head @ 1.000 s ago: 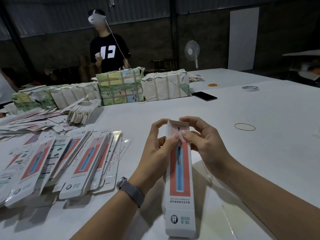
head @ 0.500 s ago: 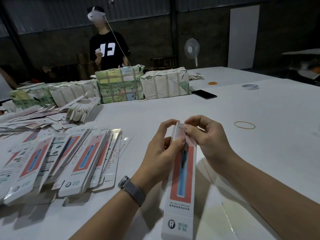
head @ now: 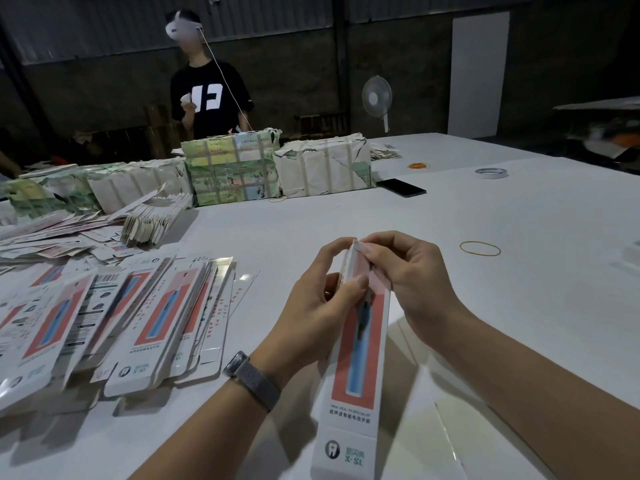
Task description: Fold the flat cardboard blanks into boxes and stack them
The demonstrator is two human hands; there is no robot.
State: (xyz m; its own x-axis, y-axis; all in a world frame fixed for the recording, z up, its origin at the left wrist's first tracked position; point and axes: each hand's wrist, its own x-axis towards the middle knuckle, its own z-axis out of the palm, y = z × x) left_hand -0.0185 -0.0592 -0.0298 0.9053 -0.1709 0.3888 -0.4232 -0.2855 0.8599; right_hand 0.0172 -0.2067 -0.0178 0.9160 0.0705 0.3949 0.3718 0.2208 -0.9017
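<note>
Head view. Both hands up off the table [head: 485,271], meeting at the far end of one long box [head: 356,344]. Left hand [head: 311,306] curled round its left edge, thumb pressed on the printed face. Right hand [head: 412,271] pinches the top flap from the right. Box's long axis runs from the fingertips back toward the wearer, near end low. Flat blanks [head: 114,323] lie fanned out left of the left hand, the nearer one to reach them.
</note>
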